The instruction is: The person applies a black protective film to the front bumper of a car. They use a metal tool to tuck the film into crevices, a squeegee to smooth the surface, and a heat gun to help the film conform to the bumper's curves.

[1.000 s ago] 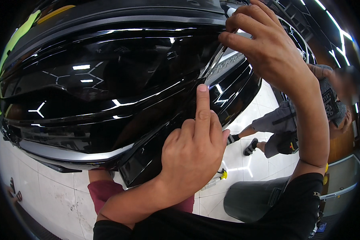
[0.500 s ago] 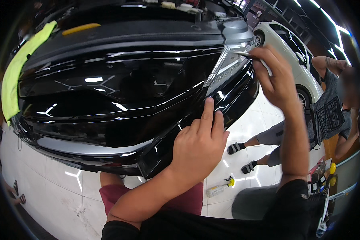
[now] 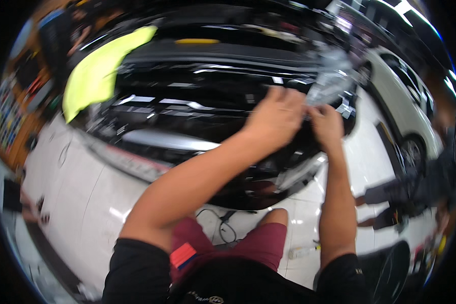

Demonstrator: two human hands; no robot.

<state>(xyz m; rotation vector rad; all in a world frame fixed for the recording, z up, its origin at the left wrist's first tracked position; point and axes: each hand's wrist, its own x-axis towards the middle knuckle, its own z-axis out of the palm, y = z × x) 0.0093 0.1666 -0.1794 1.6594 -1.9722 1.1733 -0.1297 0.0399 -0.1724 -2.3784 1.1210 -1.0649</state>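
Note:
Both my hands meet over the black car's front corner, beside the clear headlight [image 3: 333,83]. My left hand [image 3: 276,115], smeared by motion, has its fingers bent toward the right one. My right hand [image 3: 327,125] is closed in a pinch just below the headlight. What either hand holds, if anything, is too blurred and hidden to make out. Under them spreads the glossy black bumper [image 3: 187,116]. A red pad with a dark blue edge [image 3: 183,255] rests against my maroon shorts.
A neon yellow cloth [image 3: 93,73] drapes over the car's far left corner. A yellow strip [image 3: 197,41] lies near the hood edge. Right of me are a spray bottle [image 3: 301,252], a black stool [image 3: 385,268], a person [image 3: 430,172] and a white car [image 3: 410,106].
My left hand has moved up and its pointing finger is now bent. My right hand, which held a thin flat piece at the headlight, has come down beside the left. My view has shifted.

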